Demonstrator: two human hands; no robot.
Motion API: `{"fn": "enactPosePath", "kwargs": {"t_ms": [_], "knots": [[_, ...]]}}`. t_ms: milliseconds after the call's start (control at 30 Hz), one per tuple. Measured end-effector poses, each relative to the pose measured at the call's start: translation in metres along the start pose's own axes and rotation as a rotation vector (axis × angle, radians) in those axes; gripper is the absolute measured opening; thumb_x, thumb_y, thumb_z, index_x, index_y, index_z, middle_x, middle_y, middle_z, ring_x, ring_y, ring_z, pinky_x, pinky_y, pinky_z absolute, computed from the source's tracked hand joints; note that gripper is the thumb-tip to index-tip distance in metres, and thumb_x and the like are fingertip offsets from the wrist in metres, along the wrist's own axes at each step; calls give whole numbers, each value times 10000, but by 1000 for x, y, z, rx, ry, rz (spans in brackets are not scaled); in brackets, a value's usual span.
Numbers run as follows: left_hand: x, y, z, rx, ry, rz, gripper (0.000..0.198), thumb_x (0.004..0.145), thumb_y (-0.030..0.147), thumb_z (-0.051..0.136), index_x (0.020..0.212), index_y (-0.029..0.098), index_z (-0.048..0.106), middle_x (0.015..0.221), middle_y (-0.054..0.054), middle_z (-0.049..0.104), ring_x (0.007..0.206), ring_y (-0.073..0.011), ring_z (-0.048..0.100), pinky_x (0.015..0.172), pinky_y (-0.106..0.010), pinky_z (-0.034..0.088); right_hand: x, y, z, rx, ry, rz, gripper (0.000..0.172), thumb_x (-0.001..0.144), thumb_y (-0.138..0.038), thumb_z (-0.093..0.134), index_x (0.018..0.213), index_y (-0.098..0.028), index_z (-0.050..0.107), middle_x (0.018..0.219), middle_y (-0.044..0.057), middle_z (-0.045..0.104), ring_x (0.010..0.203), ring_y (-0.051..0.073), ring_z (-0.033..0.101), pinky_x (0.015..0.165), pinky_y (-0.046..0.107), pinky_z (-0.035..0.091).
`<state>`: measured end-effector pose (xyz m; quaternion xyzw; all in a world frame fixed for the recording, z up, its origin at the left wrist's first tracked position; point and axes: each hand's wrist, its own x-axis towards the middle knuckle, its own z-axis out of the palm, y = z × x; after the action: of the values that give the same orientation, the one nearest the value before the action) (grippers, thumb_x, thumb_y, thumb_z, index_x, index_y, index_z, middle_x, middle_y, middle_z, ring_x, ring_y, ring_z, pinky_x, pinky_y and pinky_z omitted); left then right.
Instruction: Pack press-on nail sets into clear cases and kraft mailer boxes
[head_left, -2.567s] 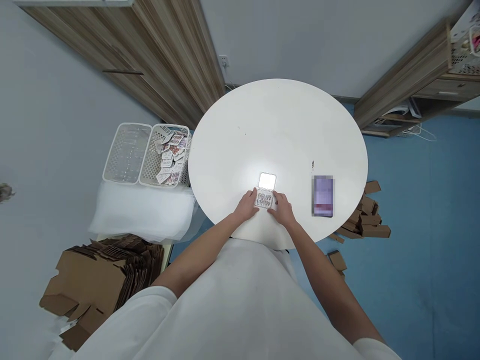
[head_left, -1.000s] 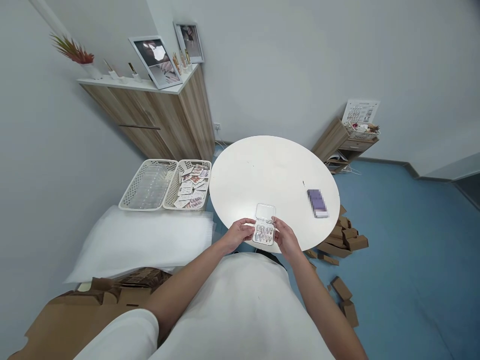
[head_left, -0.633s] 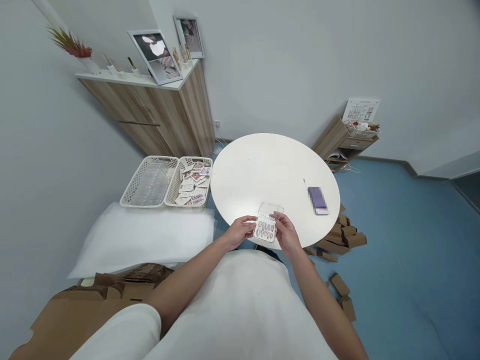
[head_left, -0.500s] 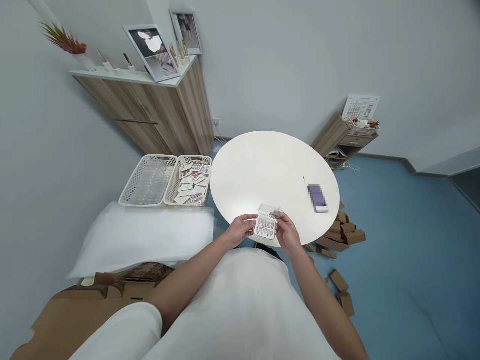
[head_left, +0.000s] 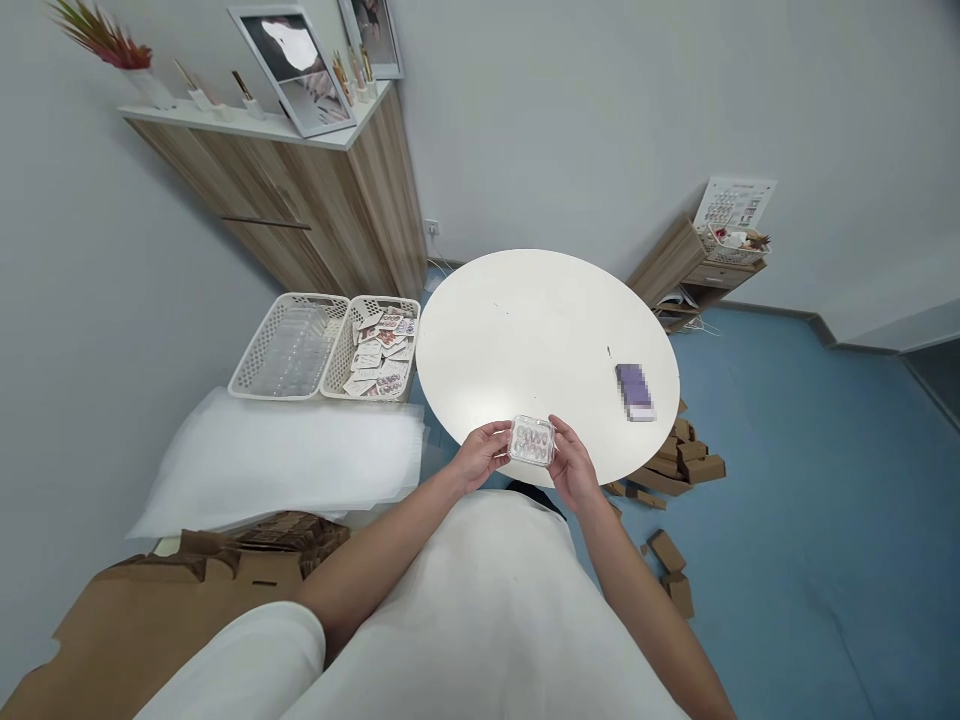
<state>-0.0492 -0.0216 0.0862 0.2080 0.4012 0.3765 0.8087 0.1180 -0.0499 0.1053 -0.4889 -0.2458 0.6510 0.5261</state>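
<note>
Between my two hands is a small clear plastic box with its lid closed. Rows of press-on nails on a white card show through the lid. My left hand grips the box's left edge between thumb and fingers. On the opposite edge, my right hand holds it the same way. The box is above the near edge of the round white table.
Left of the table stand a white basket of clear boxes and another basket of nail cards. White sheets lie in front, near brown cardboard. A blurred purple item rests on the table; small cartons lie on the floor.
The clear lid, raised half a second ago, is now closed over the nails. My right fingers have moved from the lid to the box's right edge. The view has shifted slightly.
</note>
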Motion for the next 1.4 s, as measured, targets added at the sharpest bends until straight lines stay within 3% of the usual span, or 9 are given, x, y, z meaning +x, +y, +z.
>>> {"fn": "enactPosePath", "kwargs": {"t_ms": [167, 367, 500, 667, 900, 1067, 1233, 1400], "knots": [[10, -2, 6, -48, 23, 41, 380, 620, 327, 731, 946, 170, 613, 828, -46, 634, 726, -106, 581, 676, -243, 446, -6, -5, -5, 74, -47, 107, 495, 695, -403, 631, 1150, -300, 468, 1134, 24, 583, 945, 181, 601, 847, 387, 473], [23, -4, 26, 22, -12, 57, 352, 655, 361, 698, 946, 180, 618, 880, -50, 631, 755, -113, 573, 690, -240, 433, -5, -14, -22, 48, 47, 173, 470, 661, -340, 686, 1086, -243, 513, 940, 28, 665, 823, 174, 651, 830, 355, 490], [32, -9, 38, 126, 10, 97, 332, 722, 425, 615, 958, 191, 615, 954, -60, 622, 834, -132, 568, 701, -240, 420, 3, -18, -37, 22, 79, 163, 462, 659, -328, 685, 1081, -230, 526, 918, 28, 677, 803, 164, 657, 823, 333, 496], [37, -14, 48, 240, 86, 43, 522, 720, 442, 611, 1188, 255, 473, 1097, -71, 589, 976, -170, 551, 803, -314, 416, 12, -22, -54, -4, 65, 150, 482, 663, -352, 675, 1103, -224, 527, 942, 35, 676, 814, 165, 654, 848, 349, 484], [37, -19, 67, 402, -42, 4, 500, 688, 451, 644, 1092, 166, 569, 965, -102, 657, 932, -218, 607, 850, -360, 400, 20, -28, -75, -95, 36, 78, 559, 668, -413, 652, 1175, -226, 513, 1005, 37, 655, 907, 183, 622, 911, 398, 443], [43, -27, 75, 479, 33, 37, 531, 673, 445, 662, 1089, 132, 557, 878, -103, 672, 871, -219, 628, 833, -361, 406, 23, -27, -90, -181, 61, 44, 617, 622, -423, 684, 1183, -224, 520, 1100, 66, 602, 946, 201, 596, 869, 402, 464], [43, -42, 73, 502, 97, 80, 523, 637, 420, 696, 1057, 138, 560, 904, -92, 660, 873, -200, 615, 814, -336, 429, 27, -25, -103, -180, 35, 73, 575, 583, -402, 712, 1105, -205, 576, 914, 50, 649, 806, 177, 620, 804, 390, 489], [39, -52, 73, 521, 188, 95, 452, 657, 410, 681, 1000, 143, 557, 787, -54, 659, 791, -186, 639, 815, -340, 435, 31, -24, -102, -178, 11, 120, 520, 583, -366, 710, 1061, -205, 587, 862, 32, 644, 785, 169, 616, 795, 383, 490]]}}
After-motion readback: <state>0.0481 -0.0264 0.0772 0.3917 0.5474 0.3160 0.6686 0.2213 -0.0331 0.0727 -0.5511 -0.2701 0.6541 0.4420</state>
